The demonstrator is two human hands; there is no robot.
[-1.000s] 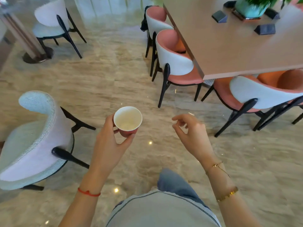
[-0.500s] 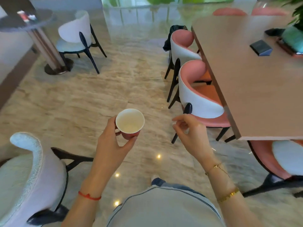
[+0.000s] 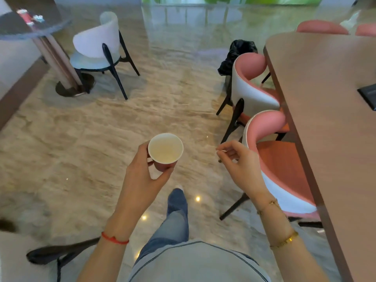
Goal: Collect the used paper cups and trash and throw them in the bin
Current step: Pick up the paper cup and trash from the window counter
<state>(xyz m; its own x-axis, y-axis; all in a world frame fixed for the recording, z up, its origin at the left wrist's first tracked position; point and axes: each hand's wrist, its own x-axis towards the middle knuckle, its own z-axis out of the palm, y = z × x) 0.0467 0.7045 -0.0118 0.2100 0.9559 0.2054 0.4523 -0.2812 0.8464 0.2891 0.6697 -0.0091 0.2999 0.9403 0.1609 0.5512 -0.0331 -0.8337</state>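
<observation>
My left hand (image 3: 142, 180) grips a red paper cup (image 3: 165, 151) with a white inside, upright at chest height over the floor. My right hand (image 3: 240, 165) hovers to the right of the cup, apart from it, with thumb and forefinger pinched together; something tiny and whitish may sit at the fingertips, but I cannot tell. A bin lined with a black bag (image 3: 238, 55) stands far ahead, behind the pink chairs. On the round dark table (image 3: 12, 27) at the far left stand another red cup (image 3: 25, 16) and a small pale scrap (image 3: 38, 17).
A long brown table (image 3: 325, 119) runs down the right side with pink-and-white chairs (image 3: 270, 151) tucked along it. A white chair (image 3: 97, 45) stands by the round table's pedestal. Another chair's dark legs (image 3: 57, 253) are at my lower left. Marble floor (image 3: 162, 102) stretches ahead.
I have turned and walked forward: the long table has slid to the right, the bin and the round table have come closer. Both hands keep their pose, the cup still in my left.
</observation>
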